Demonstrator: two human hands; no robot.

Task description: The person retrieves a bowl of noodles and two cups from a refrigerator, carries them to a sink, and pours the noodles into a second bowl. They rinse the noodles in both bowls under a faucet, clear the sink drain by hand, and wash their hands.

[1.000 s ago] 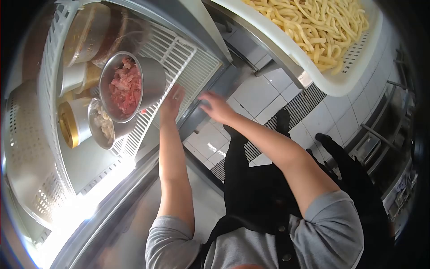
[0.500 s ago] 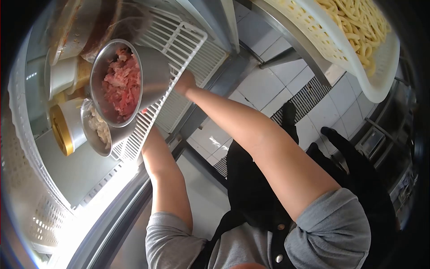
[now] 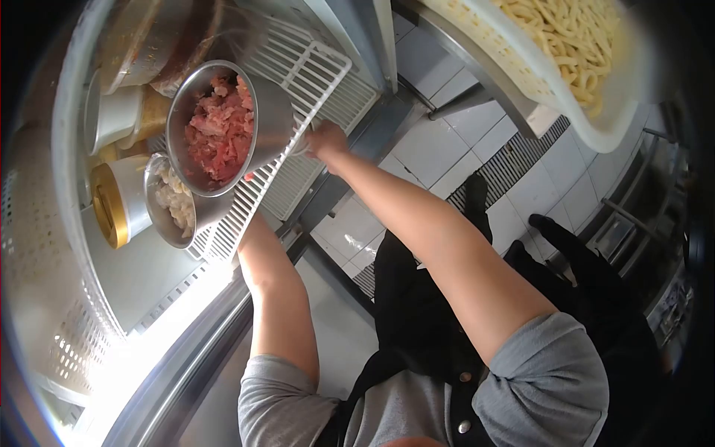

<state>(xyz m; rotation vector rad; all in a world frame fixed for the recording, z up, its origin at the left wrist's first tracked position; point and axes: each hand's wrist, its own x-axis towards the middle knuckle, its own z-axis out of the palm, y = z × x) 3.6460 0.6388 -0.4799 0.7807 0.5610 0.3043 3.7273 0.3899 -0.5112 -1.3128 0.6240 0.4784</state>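
My right hand (image 3: 326, 141) is at the front edge of a white wire shelf (image 3: 313, 82), beside a steel container (image 3: 272, 123) of raw pinkish-red chopped meat (image 3: 221, 130). Its fingers look curled, with a pale bit by the fingertips that I cannot make out. My left forearm (image 3: 275, 290) reaches in under the shelf, and the left hand is hidden behind it. A smaller steel bowl (image 3: 212, 212) with pale whitish pieces (image 3: 175, 201) stands on the shelf, next to the meat container.
A tub with a gold lid (image 3: 109, 206), a white tub (image 3: 118, 115) and larger clear containers of brownish-red contents (image 3: 156, 45) share the fridge. On the right, a white perforated basket (image 3: 514, 63) holds noodles (image 3: 570, 45). Another person's dark-clad legs (image 3: 588, 268) are nearby on the tiled floor.
My right hand has drawn back slightly from the shelf edge and shows more. The view has shifted a little, so the containers sit further right. The left arm stays under the shelf.
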